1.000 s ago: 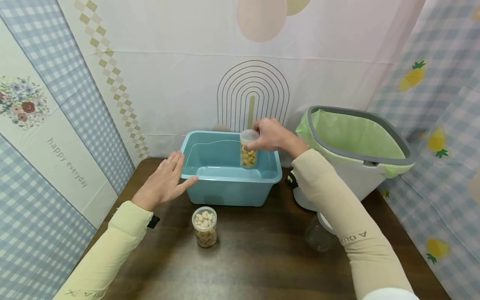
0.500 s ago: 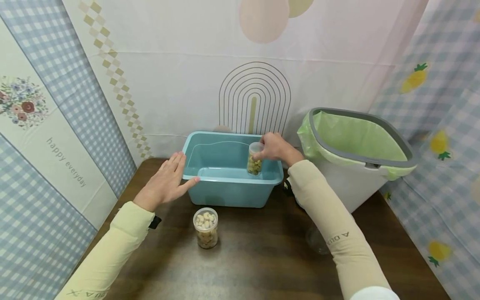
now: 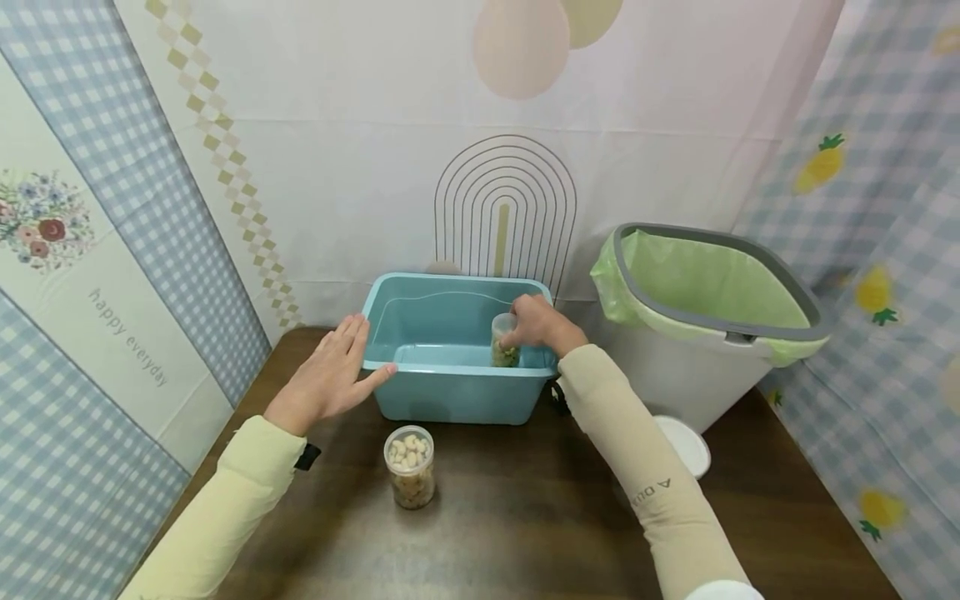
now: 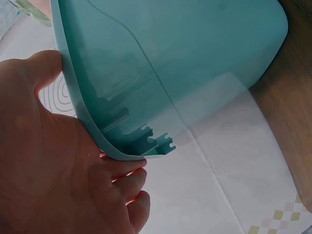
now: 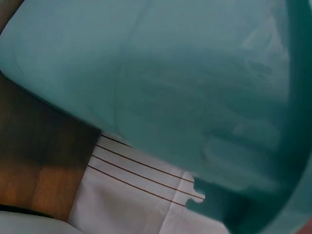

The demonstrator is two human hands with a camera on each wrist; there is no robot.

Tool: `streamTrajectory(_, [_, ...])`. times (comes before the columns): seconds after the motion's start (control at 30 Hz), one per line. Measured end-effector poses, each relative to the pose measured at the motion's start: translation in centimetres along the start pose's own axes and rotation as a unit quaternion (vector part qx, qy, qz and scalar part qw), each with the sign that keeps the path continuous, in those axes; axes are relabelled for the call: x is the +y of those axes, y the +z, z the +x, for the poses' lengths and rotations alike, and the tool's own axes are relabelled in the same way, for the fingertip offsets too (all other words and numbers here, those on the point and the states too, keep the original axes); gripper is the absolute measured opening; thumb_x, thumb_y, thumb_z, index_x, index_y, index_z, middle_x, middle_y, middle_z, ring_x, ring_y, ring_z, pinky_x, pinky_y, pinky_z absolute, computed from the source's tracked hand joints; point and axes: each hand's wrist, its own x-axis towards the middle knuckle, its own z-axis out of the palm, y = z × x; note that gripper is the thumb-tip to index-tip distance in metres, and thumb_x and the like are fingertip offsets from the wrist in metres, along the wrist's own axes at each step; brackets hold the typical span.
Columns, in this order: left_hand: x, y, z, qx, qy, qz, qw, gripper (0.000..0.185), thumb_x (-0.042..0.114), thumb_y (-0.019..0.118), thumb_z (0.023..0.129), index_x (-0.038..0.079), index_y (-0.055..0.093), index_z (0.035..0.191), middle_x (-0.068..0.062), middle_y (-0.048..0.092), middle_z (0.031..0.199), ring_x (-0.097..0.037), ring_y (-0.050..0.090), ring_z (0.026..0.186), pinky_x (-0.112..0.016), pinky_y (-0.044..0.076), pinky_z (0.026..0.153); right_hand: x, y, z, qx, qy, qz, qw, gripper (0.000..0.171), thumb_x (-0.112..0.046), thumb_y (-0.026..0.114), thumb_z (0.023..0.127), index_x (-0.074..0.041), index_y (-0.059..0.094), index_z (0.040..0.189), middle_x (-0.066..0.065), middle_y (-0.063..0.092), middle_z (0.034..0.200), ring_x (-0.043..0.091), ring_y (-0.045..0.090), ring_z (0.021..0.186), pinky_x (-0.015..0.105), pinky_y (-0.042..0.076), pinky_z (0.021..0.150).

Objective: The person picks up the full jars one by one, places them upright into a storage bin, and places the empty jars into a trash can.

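A teal plastic tub stands at the back of the dark wooden table. My right hand reaches down into its right side and grips a small clear jar of yellowish snacks by the top. My left hand lies flat with straight fingers against the tub's left front corner; in the left wrist view the palm presses the tub's rim. A second clear jar of pale round snacks stands on the table in front of the tub. The right wrist view shows only the tub's wall.
A white bin with a grey rim and green liner stands to the right of the tub. A white round lid shows on the table beside my right forearm. Patterned cloth walls close in the left, back and right.
My right hand has lowered the jar from above the tub's rim down into the tub. My left hand has stayed on the tub's corner.
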Motion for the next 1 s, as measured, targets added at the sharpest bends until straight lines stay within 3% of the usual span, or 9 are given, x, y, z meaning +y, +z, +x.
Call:
streamTrajectory(0.2, [-0.1, 0.2, 0.0, -0.004, -0.007, -0.008, 0.9999, 0.095, 0.057, 0.045, 0.109, -0.013, 0.013, 0.164, -0.032, 0.012, 0.174, -0.048, 0.011, 0.164, -0.063, 0.013, 0.132, -0.5, 0.9, 0.3, -0.011, 0.012, -0.005, 1.000, 0.035, -0.028, 0.083, 0.091, 0.002, 0.071, 0.107, 0.012, 0.068, 0.097, 0.022, 0.059, 0.084, 0.031, 0.050, 0.068])
streamTrajectory(0.3, [-0.1, 0.2, 0.1, -0.006, -0.007, -0.010, 0.9999, 0.095, 0.058, 0.044, 0.109, -0.013, 0.013, 0.164, -0.032, 0.011, 0.174, -0.048, 0.010, 0.164, -0.063, 0.013, 0.132, -0.6, 1.4, 0.5, -0.020, 0.016, -0.015, 1.000, 0.038, -0.028, 0.082, 0.092, 0.003, 0.070, 0.111, 0.014, 0.069, 0.102, 0.024, 0.059, 0.089, 0.034, 0.052, 0.072])
streamTrajectory(0.63, [0.2, 0.3, 0.1, 0.001, -0.003, -0.011, 0.9999, 0.095, 0.059, 0.046, 0.109, -0.013, 0.015, 0.164, -0.032, 0.014, 0.174, -0.048, 0.012, 0.163, -0.064, 0.015, 0.132, -0.6, 2.8, 0.8, -0.038, 0.017, -0.027, 0.999, 0.036, -0.032, 0.082, 0.093, -0.001, 0.068, 0.105, 0.012, 0.067, 0.098, 0.023, 0.058, 0.085, 0.033, 0.051, 0.071])
streamTrajectory(1.0, [0.0, 0.3, 0.0, -0.003, -0.007, -0.006, 1.0000, 0.095, 0.058, 0.046, 0.109, -0.013, 0.015, 0.164, -0.031, 0.013, 0.174, -0.048, 0.012, 0.163, -0.063, 0.014, 0.132, -1.3, 2.5, 0.7, -0.046, 0.026, -0.039, 0.998, 0.034, -0.032, 0.080, 0.095, -0.004, 0.063, 0.100, 0.010, 0.059, 0.094, 0.023, 0.052, 0.085, 0.033, 0.045, 0.070])
